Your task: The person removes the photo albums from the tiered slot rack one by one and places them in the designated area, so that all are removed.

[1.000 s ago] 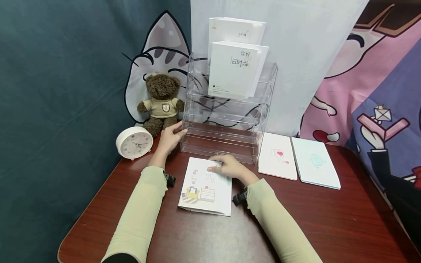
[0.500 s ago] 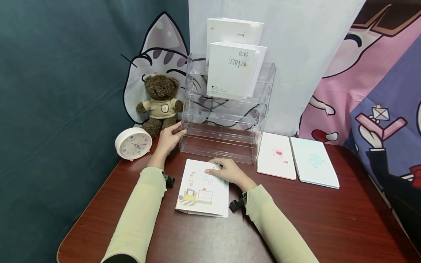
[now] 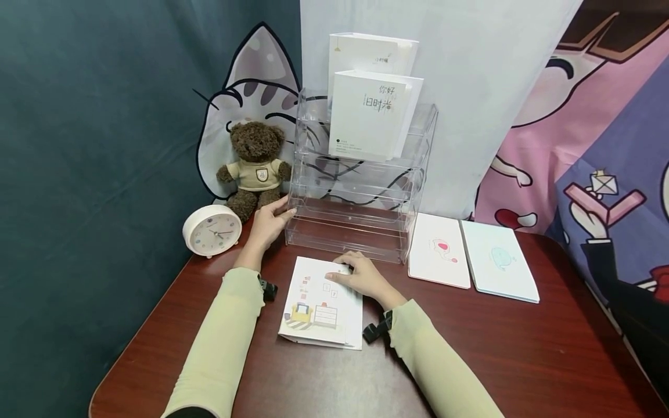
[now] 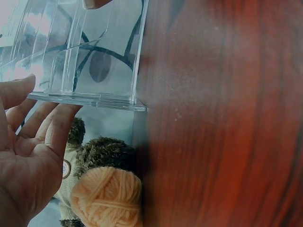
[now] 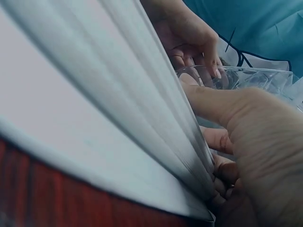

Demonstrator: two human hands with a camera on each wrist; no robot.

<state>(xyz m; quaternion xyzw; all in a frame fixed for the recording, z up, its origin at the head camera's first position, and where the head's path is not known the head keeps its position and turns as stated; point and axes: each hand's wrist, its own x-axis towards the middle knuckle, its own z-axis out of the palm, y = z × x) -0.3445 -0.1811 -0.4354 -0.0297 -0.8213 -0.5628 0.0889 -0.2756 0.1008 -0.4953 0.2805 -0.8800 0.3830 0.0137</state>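
Note:
A clear tiered rack [image 3: 350, 217] stands at the back of the table. My left hand [image 3: 269, 223] holds its left side edge, thumb on one face and fingers on the other, as the left wrist view shows. Before the rack lies a white book [image 3: 319, 307] with a drawn yellow armchair and a cabinet on its cover. My right hand [image 3: 363, 276] grips the book near its far right corner, thumb on the cover. In the right wrist view the fingers [image 5: 220, 139] go round the book's edge; their tips are partly hidden.
Two white books, the front one [image 3: 366, 119] lettered, stand in the rack's upper tiers. A notebook with a pink drawing [image 3: 439, 270] and one with a blue drawing [image 3: 496, 278] lie to its right. An alarm clock [image 3: 213, 231], teddy bear [image 3: 256, 157] and orange yarn ball [image 4: 108, 196] are at left.
The head view has shifted slightly. The book has come a very little nearer, with the right hand still gripping it. The left hand stays on the rack.

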